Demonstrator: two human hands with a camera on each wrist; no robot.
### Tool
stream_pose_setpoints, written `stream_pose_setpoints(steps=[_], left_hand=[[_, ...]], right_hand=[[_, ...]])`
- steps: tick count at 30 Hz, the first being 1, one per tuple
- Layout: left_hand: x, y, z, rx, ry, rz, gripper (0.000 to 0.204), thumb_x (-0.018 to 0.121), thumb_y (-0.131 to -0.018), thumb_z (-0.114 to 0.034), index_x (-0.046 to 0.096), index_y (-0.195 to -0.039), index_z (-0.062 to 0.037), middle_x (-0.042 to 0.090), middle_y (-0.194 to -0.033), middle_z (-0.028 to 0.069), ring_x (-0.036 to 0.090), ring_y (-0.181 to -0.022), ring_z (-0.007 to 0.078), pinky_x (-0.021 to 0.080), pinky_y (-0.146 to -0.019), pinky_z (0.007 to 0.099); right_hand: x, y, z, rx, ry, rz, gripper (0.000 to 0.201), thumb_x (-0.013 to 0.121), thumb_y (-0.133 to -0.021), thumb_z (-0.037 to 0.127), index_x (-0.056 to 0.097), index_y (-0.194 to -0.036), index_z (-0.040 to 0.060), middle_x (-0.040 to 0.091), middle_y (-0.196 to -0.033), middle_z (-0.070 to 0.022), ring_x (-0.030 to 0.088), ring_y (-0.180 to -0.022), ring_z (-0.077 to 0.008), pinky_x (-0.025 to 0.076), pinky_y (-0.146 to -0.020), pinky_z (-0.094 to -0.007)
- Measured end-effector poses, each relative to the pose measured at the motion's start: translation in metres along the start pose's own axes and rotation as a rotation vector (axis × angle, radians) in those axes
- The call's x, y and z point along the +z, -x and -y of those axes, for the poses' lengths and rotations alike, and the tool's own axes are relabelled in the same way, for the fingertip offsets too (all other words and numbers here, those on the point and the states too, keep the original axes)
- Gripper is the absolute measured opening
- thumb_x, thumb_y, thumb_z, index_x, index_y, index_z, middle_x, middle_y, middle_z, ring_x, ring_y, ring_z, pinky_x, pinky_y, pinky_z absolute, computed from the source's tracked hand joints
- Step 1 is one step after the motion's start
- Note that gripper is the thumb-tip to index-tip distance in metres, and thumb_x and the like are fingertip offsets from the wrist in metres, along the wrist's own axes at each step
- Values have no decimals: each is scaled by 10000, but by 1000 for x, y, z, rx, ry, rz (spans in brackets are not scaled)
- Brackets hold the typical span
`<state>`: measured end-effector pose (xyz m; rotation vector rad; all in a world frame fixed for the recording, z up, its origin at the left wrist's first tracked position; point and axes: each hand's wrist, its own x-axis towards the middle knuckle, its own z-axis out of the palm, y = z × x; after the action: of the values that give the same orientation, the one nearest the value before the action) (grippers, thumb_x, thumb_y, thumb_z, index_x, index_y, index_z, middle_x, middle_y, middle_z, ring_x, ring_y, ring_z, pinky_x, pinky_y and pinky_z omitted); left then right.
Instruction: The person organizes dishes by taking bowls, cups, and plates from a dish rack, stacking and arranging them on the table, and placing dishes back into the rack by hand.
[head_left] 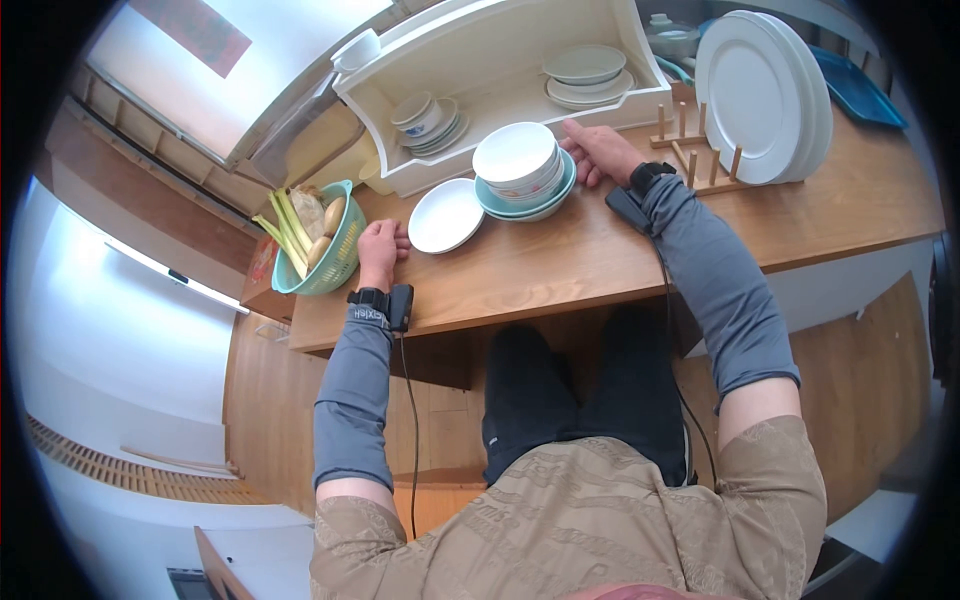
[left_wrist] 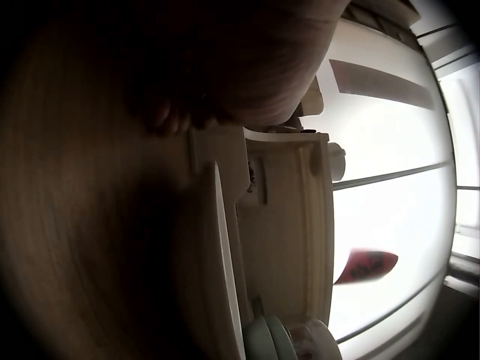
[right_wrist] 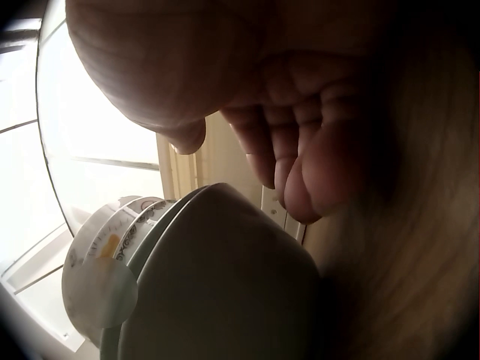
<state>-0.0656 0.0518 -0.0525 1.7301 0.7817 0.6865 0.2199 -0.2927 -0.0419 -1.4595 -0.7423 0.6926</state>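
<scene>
My left hand (head_left: 382, 248) rests on the wooden table with its fingers loosely curled, holding nothing. It lies between a white plate (head_left: 446, 217) and a green basket (head_left: 345, 245) of vegetables. In the left wrist view the plate (left_wrist: 219, 262) shows edge-on, and the hand is dark. My right hand (head_left: 603, 152) is beside a stack of white patterned bowls (head_left: 518, 165) set in pale green bowls (head_left: 560, 197). Seen from the right wrist, its relaxed fingers (right_wrist: 304, 161) hang above the table, next to the outer green bowl (right_wrist: 225, 277), and grip nothing.
Behind the bowls stands a cream shelf rack (head_left: 490, 70) with small bowls (head_left: 418, 115) and stacked plates (head_left: 585, 65). At the right, large white plates (head_left: 755, 95) stand upright in a wooden peg rack (head_left: 725, 185). A blue tray (head_left: 855, 85) lies beyond them.
</scene>
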Motion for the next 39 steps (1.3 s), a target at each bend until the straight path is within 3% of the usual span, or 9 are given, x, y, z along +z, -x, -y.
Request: stream_pose_setpoints(steps=[7,9,13,18,22,31,39], left_hand=[[30,-64,10,142,94,88,252,612,-994,-215,699,-1017,20,724,-922,86,671,-776,137,539,-693,271],[37,-70,7,158,101,261,284,635,-995,-228,717,-1082,30,733,-969,82,672,-839,134,531,-755,268],[38,-57,-4,69,184,464,289,653,-996,-214,704,-1138,33,734,-1000,75,680,-862,135,543,-764,266],[36,-43,-18,56,112,565,295,628,-954,-102,680,-1208,38,727,-1073,81,681,-910,133,551,-816,270],[25,-40,-24,94,25,641,307,619,-946,-86,671,-1225,32,726,-1078,83,677,-925,127,549,-832,266],[20,-25,-36,74,-121,781,332,640,-906,-90,642,-1214,36,704,-1066,62,656,-915,110,521,-843,251],[34,-7,-43,-8,-34,960,367,676,-884,-79,602,-1217,57,697,-1084,87,674,-952,127,545,-869,269]], right_hand=[[5,-3,-3,-44,8,-50,689,439,-1045,592,701,-1090,-44,645,-777,-37,580,-571,-97,478,-473,-229],[4,-4,-1,-73,12,-66,710,442,-1039,606,692,-1106,-56,651,-802,-46,584,-575,-97,477,-467,-229],[8,-3,4,-46,81,-26,708,463,-1030,608,657,-1190,-54,669,-854,-58,600,-583,-96,473,-455,-228],[6,5,16,44,164,157,396,477,-1061,322,623,-1291,34,714,-953,-53,696,-670,-117,591,-554,-230],[7,5,11,-59,224,132,374,450,-1060,251,607,-1307,19,717,-953,-53,701,-664,-116,602,-571,-226],[4,3,8,-83,333,78,393,446,-1082,312,629,-1286,30,724,-941,-43,708,-701,-113,602,-612,-234],[17,8,13,-49,255,-21,390,476,-1064,291,627,-1302,21,726,-978,-58,717,-736,-116,610,-622,-233]])
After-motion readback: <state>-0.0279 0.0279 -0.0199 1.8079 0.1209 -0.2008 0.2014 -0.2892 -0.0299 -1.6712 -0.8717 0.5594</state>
